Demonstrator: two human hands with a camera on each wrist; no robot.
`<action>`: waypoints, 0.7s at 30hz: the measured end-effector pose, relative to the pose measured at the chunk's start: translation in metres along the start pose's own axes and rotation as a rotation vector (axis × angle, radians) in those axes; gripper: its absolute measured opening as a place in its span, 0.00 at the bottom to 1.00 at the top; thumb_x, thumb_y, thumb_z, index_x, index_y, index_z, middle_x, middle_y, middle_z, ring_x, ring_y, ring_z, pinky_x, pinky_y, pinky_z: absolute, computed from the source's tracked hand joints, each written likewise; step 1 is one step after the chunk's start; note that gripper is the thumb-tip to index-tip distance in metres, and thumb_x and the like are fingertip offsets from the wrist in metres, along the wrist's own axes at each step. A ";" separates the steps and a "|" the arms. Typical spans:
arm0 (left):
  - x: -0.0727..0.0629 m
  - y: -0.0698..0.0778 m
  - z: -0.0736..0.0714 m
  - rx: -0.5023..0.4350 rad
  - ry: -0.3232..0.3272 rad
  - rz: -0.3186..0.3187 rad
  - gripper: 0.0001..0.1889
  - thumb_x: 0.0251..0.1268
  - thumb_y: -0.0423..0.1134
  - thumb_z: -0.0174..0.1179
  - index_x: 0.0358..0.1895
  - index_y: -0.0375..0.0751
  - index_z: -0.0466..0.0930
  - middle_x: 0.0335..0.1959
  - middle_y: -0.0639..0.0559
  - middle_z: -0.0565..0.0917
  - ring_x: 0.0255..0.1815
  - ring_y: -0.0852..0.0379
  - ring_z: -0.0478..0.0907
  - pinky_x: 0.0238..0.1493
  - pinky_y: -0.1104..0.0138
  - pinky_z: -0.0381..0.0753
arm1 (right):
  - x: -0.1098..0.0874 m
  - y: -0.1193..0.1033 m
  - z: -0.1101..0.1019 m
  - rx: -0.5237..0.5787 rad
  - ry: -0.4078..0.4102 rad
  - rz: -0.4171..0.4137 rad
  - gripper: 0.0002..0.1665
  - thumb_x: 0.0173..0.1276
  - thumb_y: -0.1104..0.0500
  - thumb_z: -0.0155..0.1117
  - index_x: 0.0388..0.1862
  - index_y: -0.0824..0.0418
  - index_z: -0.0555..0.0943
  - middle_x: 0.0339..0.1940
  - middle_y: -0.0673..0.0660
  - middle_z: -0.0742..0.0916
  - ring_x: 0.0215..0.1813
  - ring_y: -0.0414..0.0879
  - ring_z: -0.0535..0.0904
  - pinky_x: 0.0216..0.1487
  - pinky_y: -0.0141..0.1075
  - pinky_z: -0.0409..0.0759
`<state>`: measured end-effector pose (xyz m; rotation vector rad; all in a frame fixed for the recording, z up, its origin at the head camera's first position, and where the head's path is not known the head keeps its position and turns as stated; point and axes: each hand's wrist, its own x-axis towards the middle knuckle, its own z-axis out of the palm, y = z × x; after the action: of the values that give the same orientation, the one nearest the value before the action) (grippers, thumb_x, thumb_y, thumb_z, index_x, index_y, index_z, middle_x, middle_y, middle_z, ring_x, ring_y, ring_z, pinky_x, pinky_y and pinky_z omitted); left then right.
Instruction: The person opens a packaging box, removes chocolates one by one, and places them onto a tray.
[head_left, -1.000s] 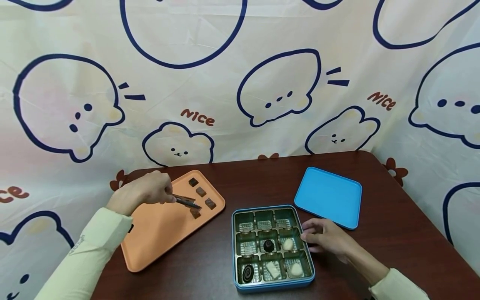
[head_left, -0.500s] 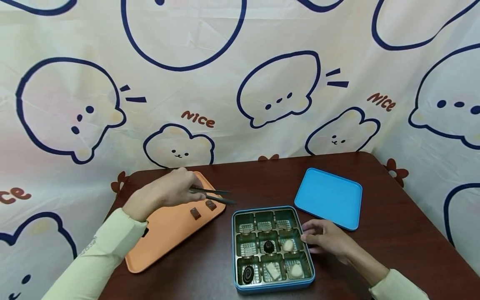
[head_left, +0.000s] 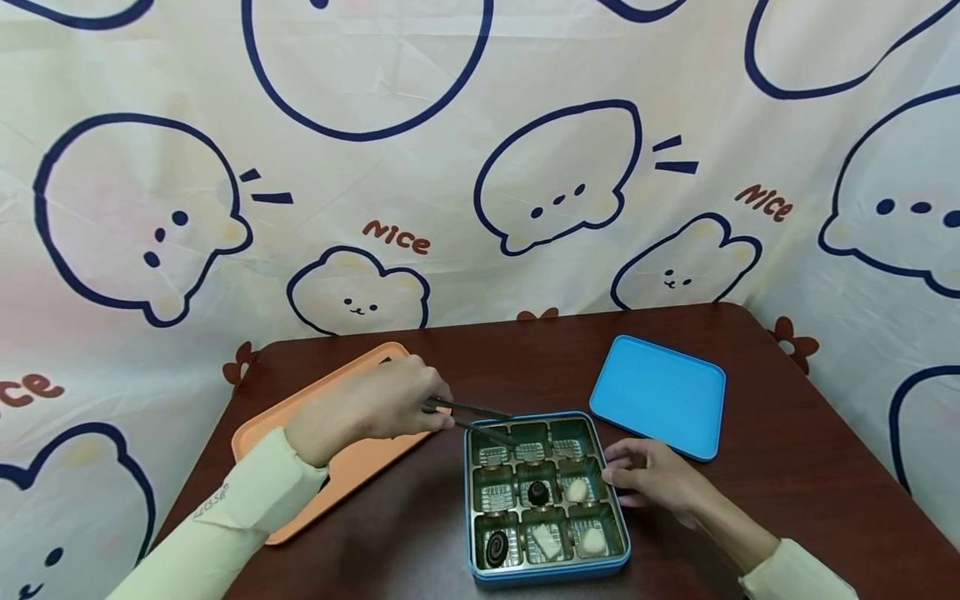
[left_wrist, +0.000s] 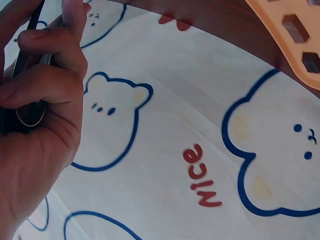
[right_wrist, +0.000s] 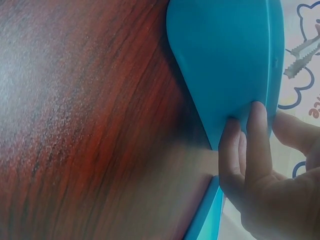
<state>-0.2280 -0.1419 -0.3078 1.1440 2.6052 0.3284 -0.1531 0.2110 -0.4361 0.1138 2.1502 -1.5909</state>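
My left hand [head_left: 390, 404] grips dark tongs [head_left: 483, 425] by the handles. Their two tips stand apart over the back left compartments of the blue box [head_left: 550, 570], and nothing shows between them. Serrated tips also show in the right wrist view, above the rim. The box holds a dark round chocolate [head_left: 537, 493], a dark spiral piece [head_left: 497, 548], a white triangular piece [head_left: 547, 542] and rounded white pieces [head_left: 592, 540]. My right hand [head_left: 660, 477] holds the box's right side, fingers [right_wrist: 257, 145] on the outer wall and thumb at the rim.
An orange tray [head_left: 281, 417] lies at the left, partly under my left forearm. Brown pieces [left_wrist: 296, 28] on it show in the left wrist view. A flat blue tray [head_left: 660, 392] lies behind my right hand. A printed cloth [head_left: 450, 183] hangs behind the table [head_left: 517, 358].
My left hand has carried the tongs rightward from the brown pieces on the orange tray to over the box. Their tips have spread apart. My right hand stays at the box.
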 end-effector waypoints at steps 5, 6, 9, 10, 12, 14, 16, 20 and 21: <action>0.005 0.010 0.007 0.006 -0.020 0.047 0.06 0.66 0.42 0.66 0.37 0.44 0.89 0.26 0.60 0.85 0.17 0.70 0.72 0.19 0.73 0.69 | 0.000 0.000 0.000 0.002 -0.002 -0.003 0.29 0.70 0.61 0.66 0.64 0.74 0.70 0.48 0.64 0.81 0.45 0.47 0.83 0.44 0.46 0.85; 0.006 0.012 0.009 0.010 -0.023 0.056 0.06 0.66 0.42 0.66 0.36 0.44 0.89 0.25 0.60 0.84 0.17 0.70 0.72 0.19 0.73 0.68 | 0.000 0.000 0.000 0.003 -0.003 -0.003 0.29 0.70 0.61 0.65 0.64 0.75 0.70 0.48 0.64 0.81 0.45 0.47 0.83 0.44 0.45 0.85; 0.010 0.018 0.015 0.033 -0.030 0.076 0.07 0.66 0.43 0.66 0.34 0.45 0.88 0.24 0.61 0.83 0.17 0.70 0.73 0.19 0.73 0.69 | 0.000 0.000 -0.001 0.006 -0.004 -0.002 0.29 0.70 0.61 0.65 0.64 0.75 0.70 0.48 0.64 0.81 0.45 0.47 0.83 0.44 0.46 0.85; 0.011 0.019 0.016 0.049 -0.029 0.080 0.07 0.66 0.44 0.67 0.34 0.46 0.88 0.24 0.61 0.83 0.17 0.70 0.72 0.19 0.72 0.69 | -0.001 0.000 -0.001 0.006 -0.004 -0.003 0.29 0.70 0.61 0.65 0.64 0.75 0.70 0.48 0.64 0.81 0.45 0.47 0.83 0.44 0.46 0.85; 0.013 0.021 0.020 0.071 -0.026 0.090 0.08 0.65 0.45 0.67 0.36 0.45 0.88 0.27 0.59 0.85 0.20 0.70 0.73 0.22 0.73 0.71 | -0.001 0.000 -0.001 0.006 -0.004 -0.003 0.29 0.70 0.61 0.66 0.64 0.75 0.70 0.48 0.64 0.81 0.45 0.47 0.83 0.44 0.46 0.85; 0.015 0.023 0.023 0.085 -0.029 0.093 0.09 0.65 0.45 0.68 0.38 0.45 0.89 0.31 0.56 0.87 0.22 0.70 0.75 0.24 0.73 0.73 | 0.000 0.000 -0.001 0.005 -0.004 -0.004 0.29 0.70 0.61 0.66 0.64 0.75 0.70 0.48 0.64 0.81 0.44 0.47 0.83 0.44 0.46 0.85; 0.016 0.024 0.025 0.104 -0.029 0.101 0.10 0.64 0.45 0.68 0.41 0.44 0.89 0.34 0.54 0.88 0.26 0.69 0.78 0.28 0.72 0.76 | -0.001 0.000 -0.001 0.006 -0.003 -0.004 0.29 0.70 0.61 0.66 0.64 0.75 0.70 0.48 0.64 0.81 0.44 0.47 0.83 0.44 0.46 0.85; 0.020 0.025 0.030 0.115 -0.051 0.109 0.12 0.64 0.45 0.68 0.44 0.42 0.89 0.38 0.52 0.89 0.31 0.66 0.82 0.32 0.71 0.78 | -0.001 -0.001 0.000 0.007 -0.004 -0.003 0.29 0.70 0.61 0.66 0.64 0.75 0.70 0.49 0.64 0.81 0.44 0.47 0.83 0.44 0.46 0.85; 0.021 0.026 0.032 0.116 -0.060 0.108 0.12 0.64 0.46 0.68 0.44 0.42 0.89 0.39 0.52 0.89 0.32 0.66 0.82 0.33 0.70 0.79 | -0.001 0.000 0.000 0.007 -0.004 -0.003 0.29 0.70 0.61 0.66 0.64 0.75 0.70 0.49 0.64 0.80 0.44 0.47 0.83 0.44 0.46 0.85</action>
<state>-0.2130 -0.1065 -0.3326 1.3156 2.5450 0.1641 -0.1524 0.2114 -0.4351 0.1102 2.1428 -1.5995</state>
